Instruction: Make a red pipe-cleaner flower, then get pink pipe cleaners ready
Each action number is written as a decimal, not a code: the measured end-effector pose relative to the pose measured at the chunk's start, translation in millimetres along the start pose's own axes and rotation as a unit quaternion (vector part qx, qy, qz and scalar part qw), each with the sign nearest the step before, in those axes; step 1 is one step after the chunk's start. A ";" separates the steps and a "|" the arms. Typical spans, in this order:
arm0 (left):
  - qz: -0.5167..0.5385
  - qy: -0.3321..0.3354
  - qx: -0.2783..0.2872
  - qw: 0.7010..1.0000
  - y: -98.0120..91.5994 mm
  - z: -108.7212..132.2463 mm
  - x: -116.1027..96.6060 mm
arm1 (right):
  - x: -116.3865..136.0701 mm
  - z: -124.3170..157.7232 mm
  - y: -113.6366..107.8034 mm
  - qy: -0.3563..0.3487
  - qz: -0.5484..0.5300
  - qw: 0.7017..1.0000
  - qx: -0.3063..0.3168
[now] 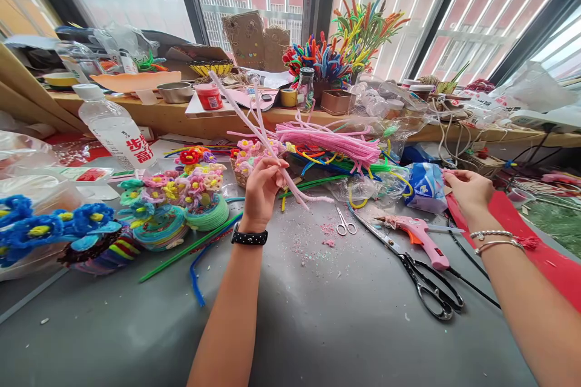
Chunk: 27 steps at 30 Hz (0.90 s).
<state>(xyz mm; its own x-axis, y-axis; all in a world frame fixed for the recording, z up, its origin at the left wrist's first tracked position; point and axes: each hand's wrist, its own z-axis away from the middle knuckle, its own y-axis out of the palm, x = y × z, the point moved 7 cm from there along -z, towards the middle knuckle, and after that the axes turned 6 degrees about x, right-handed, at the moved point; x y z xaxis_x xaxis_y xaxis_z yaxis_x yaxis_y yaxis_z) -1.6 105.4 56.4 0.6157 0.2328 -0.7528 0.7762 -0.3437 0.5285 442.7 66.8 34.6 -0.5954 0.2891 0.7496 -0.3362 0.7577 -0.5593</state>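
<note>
My left hand (264,188) is closed around a few pale pink pipe cleaners (236,102), which stick up to the left and down to the right. On the right, the fingers of my right hand (469,192) are pinched together beside a blue and white packet (426,184); whether they grip it is unclear. Behind my left hand lies a bundle of pink pipe cleaners (331,140). Small scissors (345,227) rest on the grey table (327,326) between my hands, near pink scraps.
Large black-handled scissors (429,284) and a pink glue gun (424,238) with its cord lie at right, near red paper (526,241). Fuzzy flower pots (158,229) and a water bottle (115,129) stand at left. A cluttered ledge (254,117) runs behind.
</note>
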 end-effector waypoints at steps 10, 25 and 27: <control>0.008 0.004 0.003 1.000 -2.0 -0.2 0.3 | -5.8 -9.7 15.1 0.007 0.189 0.982 0.023; 0.002 0.008 0.001 1.000 -2.9 0.1 -1.7 | 8.2 -13.9 18.5 -0.030 0.255 0.964 0.072; 0.001 0.009 0.001 1.000 -3.4 -0.1 -1.6 | 10.0 -13.2 20.3 -0.034 0.264 0.960 0.084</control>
<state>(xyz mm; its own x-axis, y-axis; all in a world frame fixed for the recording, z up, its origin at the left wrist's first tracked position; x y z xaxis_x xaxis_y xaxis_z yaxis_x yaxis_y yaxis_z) -5.2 106.2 55.9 0.6193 0.2486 -0.7448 0.7750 -0.3460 0.5289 439.5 92.8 35.5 -0.7600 0.5633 0.3243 -0.0846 0.4089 -0.9086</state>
